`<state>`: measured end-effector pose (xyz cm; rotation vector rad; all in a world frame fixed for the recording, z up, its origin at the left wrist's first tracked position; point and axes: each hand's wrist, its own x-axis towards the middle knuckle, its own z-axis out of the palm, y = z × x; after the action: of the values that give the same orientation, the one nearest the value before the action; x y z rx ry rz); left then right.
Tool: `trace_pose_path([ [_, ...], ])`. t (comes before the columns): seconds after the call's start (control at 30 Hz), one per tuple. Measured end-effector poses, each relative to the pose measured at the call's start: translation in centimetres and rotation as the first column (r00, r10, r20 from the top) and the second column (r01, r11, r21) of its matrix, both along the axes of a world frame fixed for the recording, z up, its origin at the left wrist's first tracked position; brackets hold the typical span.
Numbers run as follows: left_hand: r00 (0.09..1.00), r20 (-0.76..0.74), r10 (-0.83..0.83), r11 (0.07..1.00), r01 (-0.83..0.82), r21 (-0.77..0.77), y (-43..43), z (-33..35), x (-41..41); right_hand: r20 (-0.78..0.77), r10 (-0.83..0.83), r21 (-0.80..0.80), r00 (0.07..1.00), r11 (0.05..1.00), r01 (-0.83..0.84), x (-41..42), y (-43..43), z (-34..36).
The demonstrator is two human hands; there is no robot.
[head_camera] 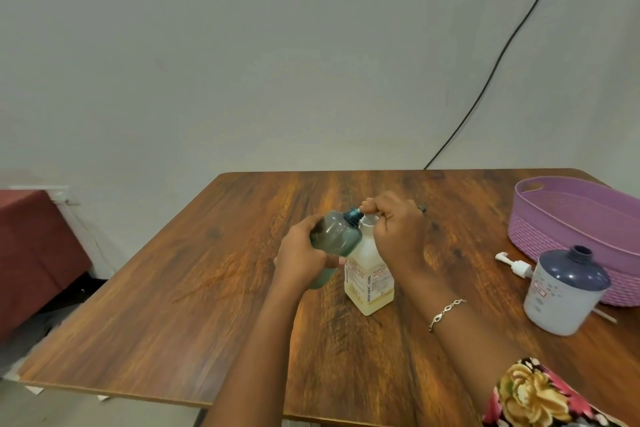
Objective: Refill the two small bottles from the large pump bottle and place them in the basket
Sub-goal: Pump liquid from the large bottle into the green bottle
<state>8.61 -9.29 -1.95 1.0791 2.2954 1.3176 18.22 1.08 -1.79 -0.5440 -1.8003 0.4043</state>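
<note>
- Table (207, 270) of dark-grained wood carries all the things and stands against a pale wall.
- Left hand (301, 253) grips the green small bottle (334, 236) round its body, fingers and thumb curled round it. The bottle is lifted off the table and tilted, its open teal neck pointing up and right to the pump spout.
- Right hand (398, 232) is curled over the pump head of the large pump bottle (369, 288) and holds it from above. A bracelet (446, 312) sits on that wrist, a floral sleeve (533, 395) further back.
- The large pump bottle stands upright near the middle of the table, with pale yellowish liquid low inside.
- A white small bottle (561, 298) with a dark blue shoulder stands upright near the right edge, its neck uncapped, just in front of the basket (554, 215).
- The purple basket sits at the far right corner.
- A loose white pump (516, 265) lies on the table to the left of the white small bottle, near the basket.
- A black cable (502, 55) runs down the wall behind the far edge.
</note>
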Motion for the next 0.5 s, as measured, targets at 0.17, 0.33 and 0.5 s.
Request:
trace_pose_path([
  [0.17,1.0,0.013,0.003,1.0,-0.004,0.026,-0.3,0.3,-0.1,0.008,0.08,-0.037,0.997,0.996,-0.079,0.0,0.7,1.4],
  [0.33,1.0,-0.008,0.006,1.0,-0.006,0.029,-0.2,0.2,-0.5,0.001,0.012,0.059,1.0,0.998,-0.012,0.0,-0.1,0.7],
  [0.5,1.0,0.006,-0.008,1.0,0.008,0.018,-0.3,-0.2,-0.2,0.007,0.015,0.032,1.0,0.999,-0.016,-0.1,-0.1,0.1],
])
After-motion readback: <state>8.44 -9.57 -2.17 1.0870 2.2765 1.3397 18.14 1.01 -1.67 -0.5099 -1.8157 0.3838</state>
